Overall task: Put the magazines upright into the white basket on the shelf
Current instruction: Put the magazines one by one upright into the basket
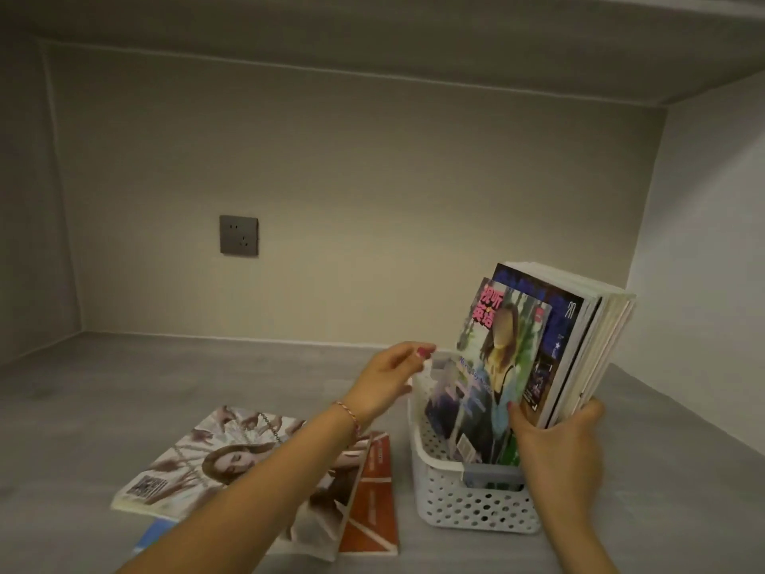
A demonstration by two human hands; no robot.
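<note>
A white perforated basket (463, 497) stands on the grey shelf. Several magazines (550, 345) stand upright in it, leaning right, a colourful cover with a woman facing me. My right hand (559, 453) grips the lower front of this upright stack, thumb on the front cover. My left hand (391, 377) hovers at the basket's far left rim, fingers loosely apart and holding nothing; whether it touches the rim is unclear. Left of the basket lie flat magazines: a pale one with hands on its cover (215, 457), an orange one (372, 503) and a blue one (151, 536) beneath.
The shelf is a grey niche with a back wall, side walls and a low ceiling. A dark wall socket (239, 235) sits on the back wall. The right wall stands close to the basket.
</note>
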